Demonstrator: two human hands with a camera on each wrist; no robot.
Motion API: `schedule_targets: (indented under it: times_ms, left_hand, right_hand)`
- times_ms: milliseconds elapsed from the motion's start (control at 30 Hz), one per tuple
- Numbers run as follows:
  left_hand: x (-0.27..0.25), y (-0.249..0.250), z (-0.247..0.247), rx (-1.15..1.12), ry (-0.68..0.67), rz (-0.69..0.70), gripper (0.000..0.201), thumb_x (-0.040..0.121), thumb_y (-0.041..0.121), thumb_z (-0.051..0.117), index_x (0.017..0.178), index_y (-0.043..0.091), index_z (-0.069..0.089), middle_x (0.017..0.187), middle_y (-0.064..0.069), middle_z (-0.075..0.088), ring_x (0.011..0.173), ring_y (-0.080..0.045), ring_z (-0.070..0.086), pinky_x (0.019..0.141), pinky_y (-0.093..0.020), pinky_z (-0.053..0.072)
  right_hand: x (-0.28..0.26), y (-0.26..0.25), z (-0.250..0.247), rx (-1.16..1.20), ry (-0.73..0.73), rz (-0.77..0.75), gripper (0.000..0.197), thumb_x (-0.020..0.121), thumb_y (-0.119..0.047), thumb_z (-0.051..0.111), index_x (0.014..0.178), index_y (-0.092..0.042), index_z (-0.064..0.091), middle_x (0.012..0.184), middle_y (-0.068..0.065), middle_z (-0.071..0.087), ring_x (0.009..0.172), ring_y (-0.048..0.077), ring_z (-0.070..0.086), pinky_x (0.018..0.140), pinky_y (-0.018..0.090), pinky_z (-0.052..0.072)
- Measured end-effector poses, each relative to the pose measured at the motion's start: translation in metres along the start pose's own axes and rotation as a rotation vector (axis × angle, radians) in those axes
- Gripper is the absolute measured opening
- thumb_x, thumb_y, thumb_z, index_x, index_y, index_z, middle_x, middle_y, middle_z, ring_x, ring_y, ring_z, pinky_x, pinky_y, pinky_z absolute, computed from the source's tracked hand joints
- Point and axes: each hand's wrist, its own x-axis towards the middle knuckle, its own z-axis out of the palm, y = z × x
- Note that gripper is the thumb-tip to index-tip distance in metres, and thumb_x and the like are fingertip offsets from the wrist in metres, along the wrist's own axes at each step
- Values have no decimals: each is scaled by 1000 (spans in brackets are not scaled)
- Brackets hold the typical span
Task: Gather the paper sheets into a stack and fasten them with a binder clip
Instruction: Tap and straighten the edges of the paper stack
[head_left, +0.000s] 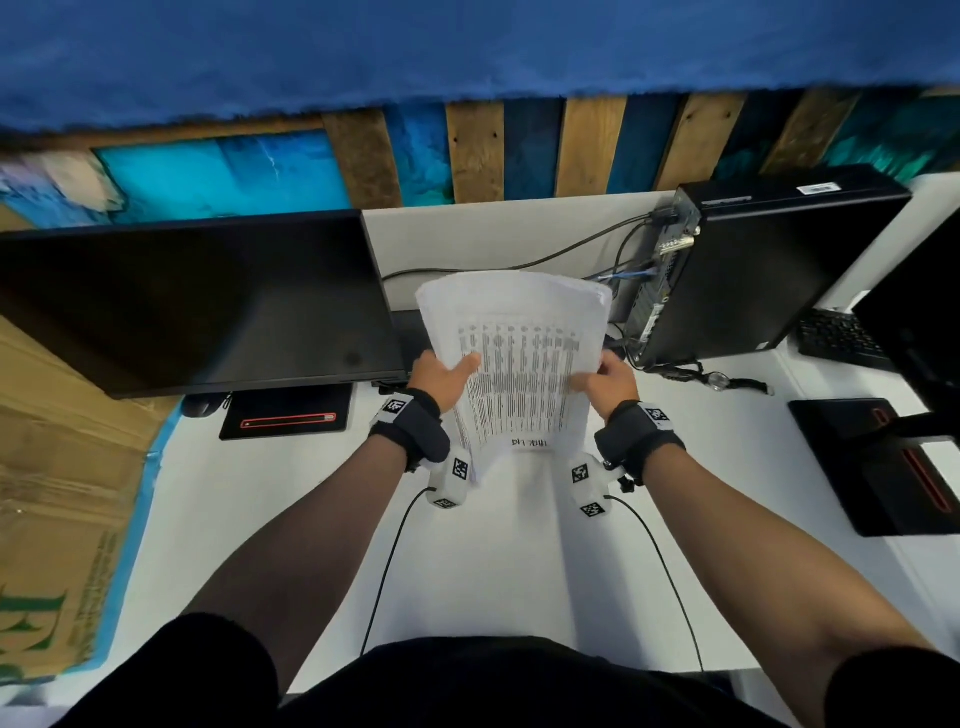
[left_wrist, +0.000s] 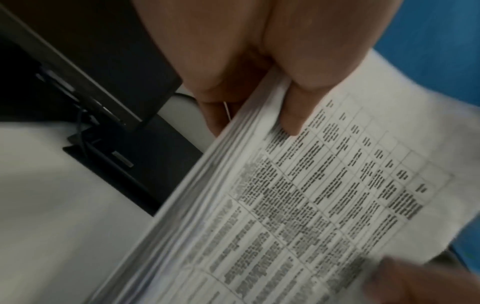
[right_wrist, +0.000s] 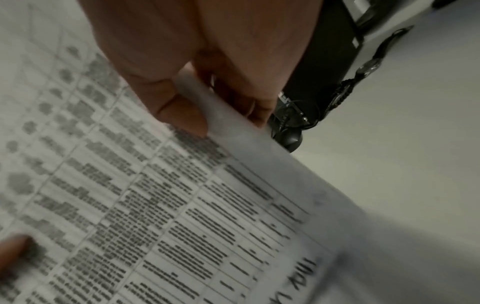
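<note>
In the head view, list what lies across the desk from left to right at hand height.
Cardboard box → monitor → left hand → paper stack → right hand → computer tower → keyboard.

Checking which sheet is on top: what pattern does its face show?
A black printed table grid on white paper stack, clearest in the left wrist view.
</note>
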Motion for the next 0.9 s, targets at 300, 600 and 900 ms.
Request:
schedule_targets:
  times_ms: [300,600,900]
  left_hand:
    - [17,-33,-16,-500,156,-262,81,72,37,80,135,0,46,116,-10,62,104,-25,62,96,-41,52]
    - [-7,-47,19,-646,120,-449,65,81,31,74,132,0,50,124,-15,59,104,-28,62,95,-36,52]
    - [-14,-89,1,-847,18,-350,48,87,-4,57,133,8,48,136,-8,54,104,-22,64,81,-29,56]
  right_hand:
    - [-56,69,4,124,-108,499,98,64,-72,68,140,-22,32,127,9,54,110,32,59,86,46,54]
    - [-93,36,63,653,-368,461,74,80,-75,43,131,-21,50,116,7,66,84,18,69,64,31,54]
    - [-47,27,11,556,141,345,34,85,-4,62,119,0,59,115,14,65,85,26,62,60,26,54]
